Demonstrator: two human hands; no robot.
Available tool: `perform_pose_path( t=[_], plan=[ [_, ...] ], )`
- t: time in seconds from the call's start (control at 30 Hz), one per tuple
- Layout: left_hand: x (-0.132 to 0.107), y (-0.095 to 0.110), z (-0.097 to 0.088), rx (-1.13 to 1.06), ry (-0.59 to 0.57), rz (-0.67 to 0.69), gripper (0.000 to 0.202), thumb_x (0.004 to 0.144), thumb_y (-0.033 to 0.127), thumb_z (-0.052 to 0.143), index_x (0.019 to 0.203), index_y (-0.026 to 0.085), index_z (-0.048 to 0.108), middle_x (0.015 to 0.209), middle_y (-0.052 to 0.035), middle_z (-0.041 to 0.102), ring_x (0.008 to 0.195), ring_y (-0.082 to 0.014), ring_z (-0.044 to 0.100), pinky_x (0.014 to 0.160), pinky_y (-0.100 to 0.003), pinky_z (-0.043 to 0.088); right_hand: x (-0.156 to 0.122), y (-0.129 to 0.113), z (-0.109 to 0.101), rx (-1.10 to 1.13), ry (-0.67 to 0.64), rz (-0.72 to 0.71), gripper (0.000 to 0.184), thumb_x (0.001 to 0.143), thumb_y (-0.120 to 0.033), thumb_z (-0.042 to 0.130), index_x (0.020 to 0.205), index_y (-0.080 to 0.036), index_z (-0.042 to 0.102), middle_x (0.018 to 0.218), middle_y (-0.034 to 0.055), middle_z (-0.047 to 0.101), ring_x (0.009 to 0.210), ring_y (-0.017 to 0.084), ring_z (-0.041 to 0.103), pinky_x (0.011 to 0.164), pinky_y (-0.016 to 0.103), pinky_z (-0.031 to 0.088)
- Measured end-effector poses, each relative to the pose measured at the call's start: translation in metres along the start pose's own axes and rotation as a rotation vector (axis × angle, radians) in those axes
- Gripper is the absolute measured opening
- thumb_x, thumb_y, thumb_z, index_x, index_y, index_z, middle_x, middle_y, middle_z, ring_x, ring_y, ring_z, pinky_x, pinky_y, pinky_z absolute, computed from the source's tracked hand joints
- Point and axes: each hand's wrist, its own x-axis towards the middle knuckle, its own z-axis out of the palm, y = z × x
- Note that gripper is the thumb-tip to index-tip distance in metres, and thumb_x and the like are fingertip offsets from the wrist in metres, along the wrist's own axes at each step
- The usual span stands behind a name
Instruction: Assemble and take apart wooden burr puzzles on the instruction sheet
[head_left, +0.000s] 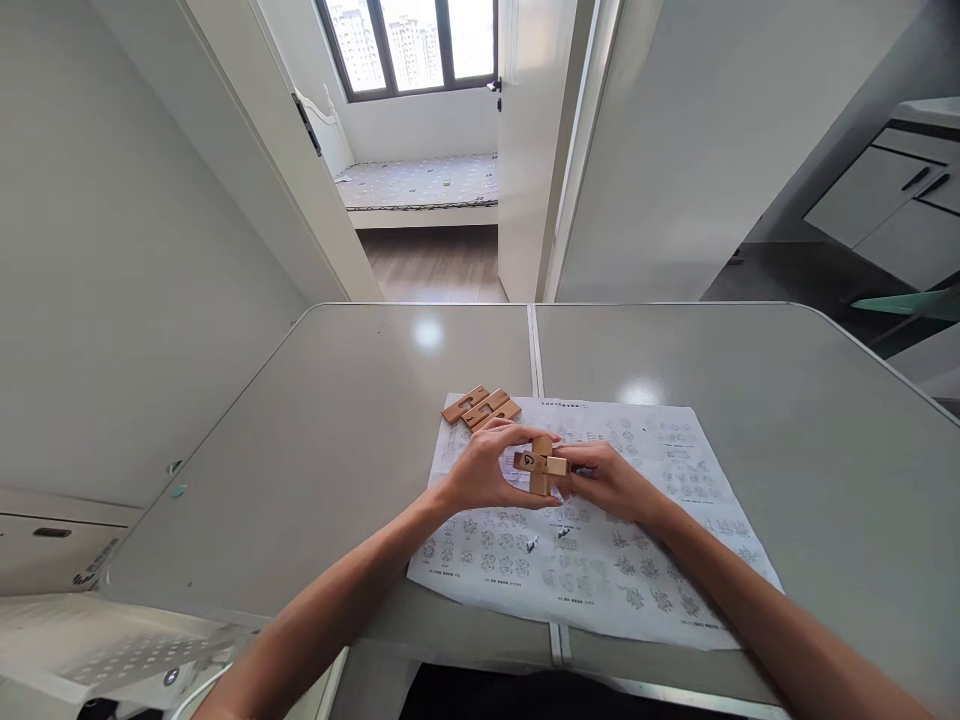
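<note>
Between my two hands is a small cluster of wooden puzzle blocks (541,466), crossed through one another, with a dark mark on one end. My left hand (484,468) grips it from the left, thumb below and fingers above. From the right, my right hand (604,478) pinches the cluster; its fingertips are partly hidden behind the wood. Just beyond my left hand, several loose notched wooden pieces (484,405) lie side by side, marked with dark characters. Under both hands spreads a printed instruction sheet (660,580) covered with small line diagrams.
The sheet lies on a grey table (360,420) with a seam down its middle. Two small dark-and-white bits (532,545) rest on the paper. Past the far edge are an open door (536,150) and a bed (420,185). A white cabinet (892,190) stands at right.
</note>
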Motion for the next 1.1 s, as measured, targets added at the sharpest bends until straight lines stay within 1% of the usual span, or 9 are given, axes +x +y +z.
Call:
perform_pose_path(
  t=[0.2,0.37,0.47,0.57,0.77,0.83,0.9,1.0,1.1],
  plan=[
    [0.000,-0.003,0.000,-0.171,-0.040,-0.061,0.065,0.068,0.044,0.093,0.125,0.022,0.068,0.125,-0.0099,0.076,0.111,-0.0277,0.071,0.100,-0.040,0.052,0.000,-0.002,-0.001,0.256,-0.108,0.122,0.034,0.103,-0.045,0.061,0.082,-0.018,0.063,0.072,0.0014,0.063,0.064,0.015,0.057,0.061,0.027,0.044],
    [0.001,-0.006,-0.002,-0.401,-0.086,-0.076,0.066,0.073,0.041,0.092,0.131,0.023,0.066,0.134,-0.0124,0.072,0.125,-0.0310,0.066,0.109,-0.044,0.049,0.000,-0.011,0.005,0.486,-0.198,0.135,0.041,0.107,-0.053,0.050,0.094,-0.016,0.063,0.076,0.0035,0.066,0.061,0.015,0.063,0.062,0.029,0.051],
    [0.001,-0.004,-0.002,-0.496,-0.075,-0.065,0.064,0.075,0.039,0.091,0.131,0.022,0.065,0.136,-0.0139,0.070,0.128,-0.0323,0.064,0.111,-0.046,0.047,0.000,-0.012,0.014,0.659,-0.175,0.138,0.043,0.108,-0.054,0.047,0.096,-0.016,0.062,0.075,0.0029,0.065,0.060,0.014,0.062,0.061,0.029,0.050],
    [0.000,-0.003,-0.002,-0.566,-0.076,-0.059,0.062,0.076,0.036,0.091,0.130,0.023,0.065,0.138,-0.0138,0.069,0.130,-0.0328,0.063,0.114,-0.048,0.045,-0.001,-0.008,0.025,0.851,-0.127,0.150,0.039,0.108,-0.051,0.051,0.091,-0.017,0.061,0.063,-0.0022,0.055,0.053,0.012,0.052,0.057,0.026,0.045],
    [0.002,0.000,-0.005,-0.664,-0.128,-0.005,0.070,0.069,0.034,0.095,0.131,0.023,0.066,0.137,-0.0153,0.069,0.136,-0.0369,0.059,0.116,-0.052,0.043,-0.003,-0.008,0.037,1.126,-0.207,0.234,0.042,0.101,-0.056,0.061,0.084,-0.017,0.058,0.062,-0.0074,0.037,0.047,0.007,0.024,0.044,0.021,0.025],
    [0.003,0.001,-0.006,-0.674,-0.143,-0.004,0.069,0.070,0.036,0.094,0.131,0.022,0.066,0.139,-0.0164,0.068,0.137,-0.0373,0.058,0.116,-0.051,0.043,-0.003,-0.012,0.037,1.107,-0.213,0.261,0.045,0.100,-0.060,0.060,0.085,-0.018,0.057,0.061,-0.0082,0.034,0.048,0.007,0.021,0.044,0.021,0.023],
    [0.002,0.000,-0.006,-0.667,-0.135,-0.026,0.068,0.075,0.039,0.091,0.135,0.022,0.064,0.142,-0.0171,0.066,0.137,-0.0364,0.058,0.115,-0.050,0.044,-0.002,-0.018,0.036,1.011,-0.133,0.250,0.047,0.101,-0.063,0.057,0.083,-0.019,0.055,0.062,-0.0076,0.036,0.048,0.008,0.025,0.045,0.022,0.025],
    [0.000,-0.005,-0.001,-0.619,-0.084,-0.115,0.072,0.084,0.048,0.081,0.147,0.023,0.055,0.142,-0.0164,0.066,0.134,-0.0342,0.060,0.114,-0.048,0.046,0.000,-0.024,0.035,0.666,0.088,0.174,0.044,0.105,-0.059,0.052,0.084,-0.020,0.053,0.062,-0.0058,0.044,0.050,0.010,0.036,0.051,0.026,0.033],
    [-0.002,-0.012,0.006,-0.569,-0.031,-0.203,0.079,0.082,0.057,0.080,0.148,0.023,0.053,0.141,-0.0133,0.066,0.134,-0.0332,0.061,0.115,-0.048,0.046,0.001,-0.024,0.035,0.330,0.222,0.146,0.042,0.107,-0.056,0.047,0.083,-0.022,0.051,0.060,-0.0050,0.048,0.052,0.013,0.040,0.055,0.028,0.036]
  ],
)
